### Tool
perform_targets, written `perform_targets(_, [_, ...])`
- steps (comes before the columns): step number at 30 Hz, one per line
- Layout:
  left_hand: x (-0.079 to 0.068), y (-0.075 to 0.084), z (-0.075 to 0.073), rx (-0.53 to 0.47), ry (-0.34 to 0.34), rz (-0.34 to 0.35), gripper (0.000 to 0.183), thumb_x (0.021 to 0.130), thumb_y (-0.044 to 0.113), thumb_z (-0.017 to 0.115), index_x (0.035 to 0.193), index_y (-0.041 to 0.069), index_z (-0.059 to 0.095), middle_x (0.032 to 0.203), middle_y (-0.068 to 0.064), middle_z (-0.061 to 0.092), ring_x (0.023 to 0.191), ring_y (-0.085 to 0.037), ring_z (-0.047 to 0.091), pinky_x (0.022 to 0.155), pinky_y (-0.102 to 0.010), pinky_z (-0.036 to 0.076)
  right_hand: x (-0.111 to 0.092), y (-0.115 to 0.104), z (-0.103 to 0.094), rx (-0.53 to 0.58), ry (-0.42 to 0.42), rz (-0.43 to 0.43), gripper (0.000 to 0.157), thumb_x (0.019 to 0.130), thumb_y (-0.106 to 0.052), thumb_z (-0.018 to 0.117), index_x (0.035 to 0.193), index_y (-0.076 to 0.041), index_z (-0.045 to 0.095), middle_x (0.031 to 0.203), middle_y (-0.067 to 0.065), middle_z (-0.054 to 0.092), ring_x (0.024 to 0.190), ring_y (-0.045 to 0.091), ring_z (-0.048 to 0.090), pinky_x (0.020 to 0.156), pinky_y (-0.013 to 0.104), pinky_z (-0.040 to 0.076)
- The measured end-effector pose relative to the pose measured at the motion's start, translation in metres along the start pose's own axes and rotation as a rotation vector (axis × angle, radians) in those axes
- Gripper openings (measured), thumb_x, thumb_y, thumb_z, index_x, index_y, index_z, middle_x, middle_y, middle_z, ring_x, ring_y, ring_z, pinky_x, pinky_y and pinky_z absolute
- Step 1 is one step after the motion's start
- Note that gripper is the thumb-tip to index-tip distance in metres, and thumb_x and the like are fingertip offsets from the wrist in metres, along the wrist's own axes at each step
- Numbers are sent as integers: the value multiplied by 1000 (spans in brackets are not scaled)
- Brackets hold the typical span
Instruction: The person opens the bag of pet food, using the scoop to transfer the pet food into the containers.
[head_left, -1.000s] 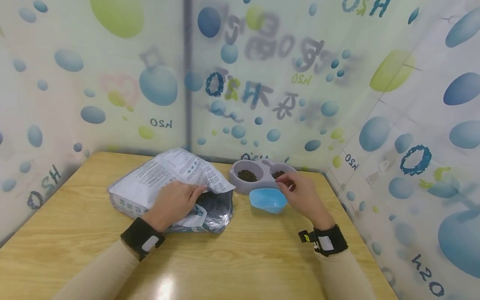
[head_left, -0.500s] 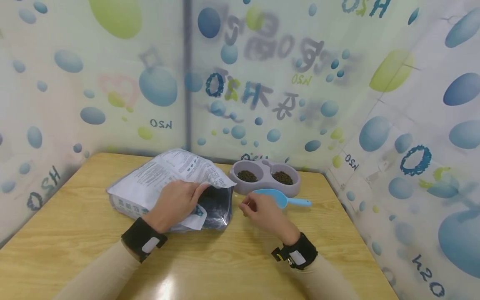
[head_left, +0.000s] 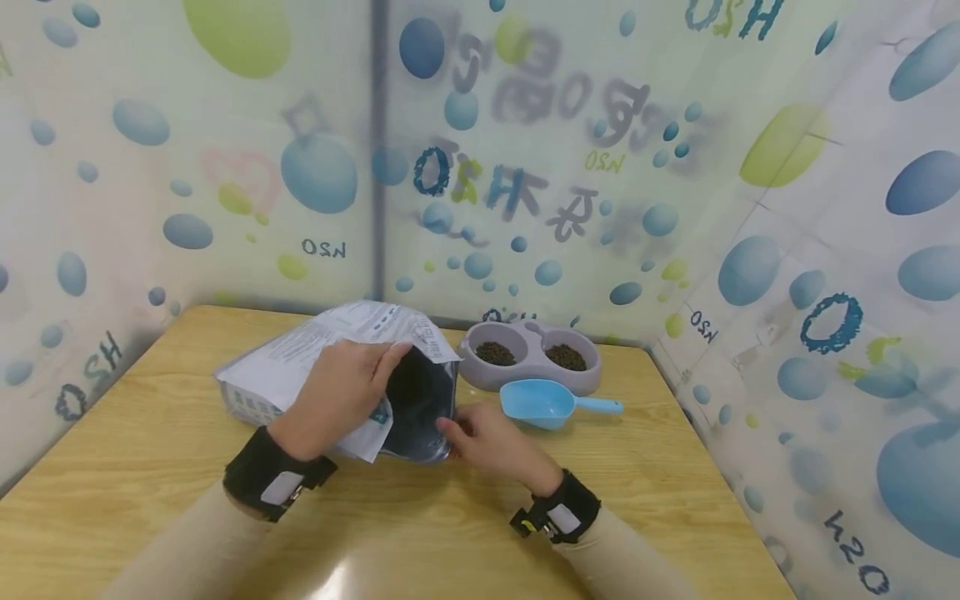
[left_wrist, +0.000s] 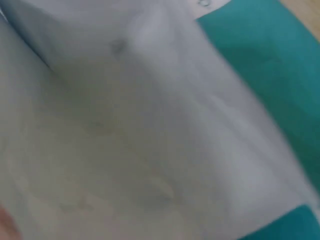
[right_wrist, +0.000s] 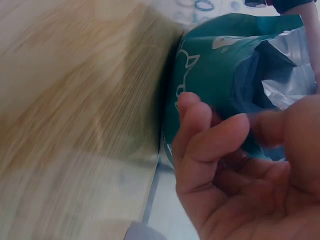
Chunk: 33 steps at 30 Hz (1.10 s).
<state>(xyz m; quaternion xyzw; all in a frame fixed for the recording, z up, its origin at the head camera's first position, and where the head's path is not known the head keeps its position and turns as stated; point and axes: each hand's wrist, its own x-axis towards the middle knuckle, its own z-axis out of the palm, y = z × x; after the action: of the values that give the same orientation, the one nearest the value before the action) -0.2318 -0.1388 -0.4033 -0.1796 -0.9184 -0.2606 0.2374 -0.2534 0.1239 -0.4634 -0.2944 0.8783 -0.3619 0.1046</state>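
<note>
A large white and teal foil-lined pet food bag [head_left: 288, 358] lies on its side, its dark mouth facing right. My left hand [head_left: 330, 396] grips the upper edge of that mouth and lifts it. At the right edge my right hand [head_left: 495, 442] pinches the rim, with the thumb on the inner side. In the right wrist view, curled fingers [right_wrist: 200, 150] are at the teal side of the bag [right_wrist: 215, 65]. Crumpled bag material [left_wrist: 150, 125] fills the left wrist view. A light blue scoop [head_left: 543, 404] lies just beyond my right hand, untouched.
Behind the scoop stands a grey double pet bowl [head_left: 531, 362] with brown kibble in both hollows. Everything is on a wooden table [head_left: 420, 533]. A patterned curtain [head_left: 480, 225] closes off the back and sides.
My right hand has moved left from beside the scoop to the bag's rim and taken hold of it. My left hand has lifted the upper edge, so the mouth gapes wider.
</note>
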Motion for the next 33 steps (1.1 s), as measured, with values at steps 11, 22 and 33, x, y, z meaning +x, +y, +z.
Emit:
perform_targets(11, [7,-4,-24,-133,-110,-37,45,125,40,58,102,12,85,65,6,39,63,-15,48,70,-35,44,7,-16,-9,176,119,-118,38,126,-24,53,111,-3,81,94,14,81,77,10,72,69,25,56])
perform_targets(22, [-10,7,-65,-143,-424,30,99,111,82,56,183,18,37,151,-17,77,141,-34,74,125,-66,53,21,-42,-23,202,329,-170,48,124,-23,55,79,-9,52,73,-2,45,66,12,44,67,27,38])
perform_targets(33, [-15,11,-80,-100,-363,138,116,101,59,89,185,11,25,146,-20,79,94,-10,74,102,-51,64,26,-54,-28,333,451,-172,51,123,-25,60,75,-11,48,70,-1,42,64,15,41,65,27,34])
